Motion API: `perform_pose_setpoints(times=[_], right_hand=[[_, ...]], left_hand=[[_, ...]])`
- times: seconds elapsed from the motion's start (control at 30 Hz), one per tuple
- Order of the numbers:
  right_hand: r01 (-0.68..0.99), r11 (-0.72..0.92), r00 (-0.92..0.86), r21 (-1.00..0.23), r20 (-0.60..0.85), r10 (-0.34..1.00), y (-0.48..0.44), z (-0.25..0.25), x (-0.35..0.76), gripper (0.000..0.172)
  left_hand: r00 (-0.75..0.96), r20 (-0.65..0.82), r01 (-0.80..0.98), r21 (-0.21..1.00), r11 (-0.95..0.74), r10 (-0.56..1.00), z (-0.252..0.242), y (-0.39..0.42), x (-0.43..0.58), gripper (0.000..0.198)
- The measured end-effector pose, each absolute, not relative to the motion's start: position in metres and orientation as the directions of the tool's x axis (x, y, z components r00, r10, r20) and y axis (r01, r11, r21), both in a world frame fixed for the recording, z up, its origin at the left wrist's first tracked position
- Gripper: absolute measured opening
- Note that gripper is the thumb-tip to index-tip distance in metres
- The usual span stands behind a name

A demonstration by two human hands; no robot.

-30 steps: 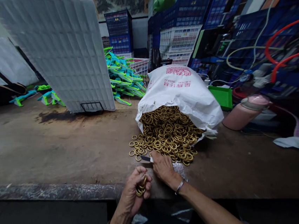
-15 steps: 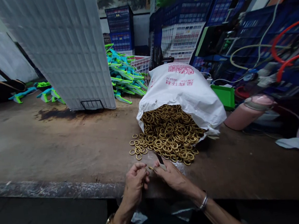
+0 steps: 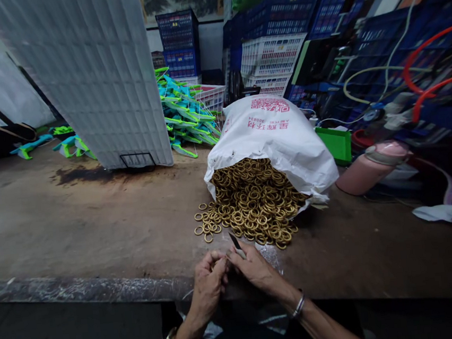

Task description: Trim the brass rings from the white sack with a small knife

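Note:
My left hand (image 3: pixel 210 278) is closed in a pinch just over the front edge of the table. Its fingertips meet those of my right hand (image 3: pixel 254 268), and the small brass-coloured ring between them is now almost wholly covered. My right hand is wrapped around a knife (image 3: pixel 238 248), whose dark pointed blade sticks up past the forefinger. Just beyond the hands lies a heap of brass-coloured rings (image 3: pixel 256 209), spilling from the mouth of a white sack (image 3: pixel 270 133) with red print. Several loose rings (image 3: pixel 208 229) lie at the heap's left side.
A tall pale ribbed panel (image 3: pixel 123 94) stands at the left. Behind it are green and blue plastic pieces (image 3: pixel 189 114). A green tray (image 3: pixel 335 145) and a pink bottle (image 3: pixel 373 168) stand right of the sack. Stacked crates (image 3: pixel 273 55) fill the back.
My hands have drawn closer together, and the ring seen between the fingertips is now hidden. The knife blade has tilted further left. The view has shifted slightly.

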State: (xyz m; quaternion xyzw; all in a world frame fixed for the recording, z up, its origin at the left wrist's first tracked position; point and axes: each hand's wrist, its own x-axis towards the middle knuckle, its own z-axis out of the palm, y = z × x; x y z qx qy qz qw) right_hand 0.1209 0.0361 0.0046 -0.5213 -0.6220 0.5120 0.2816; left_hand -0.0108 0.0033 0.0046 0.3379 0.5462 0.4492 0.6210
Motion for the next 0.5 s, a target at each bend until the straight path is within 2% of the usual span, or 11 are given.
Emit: perform_pose_setpoints(times=[0.33,0.5], right_hand=[[0.37,-0.097,-0.252,-0.924,-0.201,0.947,0.0375,0.0093,0.1182,0.02],[0.312,-0.115,-0.305,-0.943,-0.214,0.928,0.0374,0.0087,0.1194,0.026]], left_hand=[[0.188,-0.361,-0.181,0.901,0.393,0.913,-0.0017,0.0016,-0.015,0.028],[0.219,-0.37,-0.276,0.864,0.421,0.903,0.0008,-0.0014,-0.0123,0.029]])
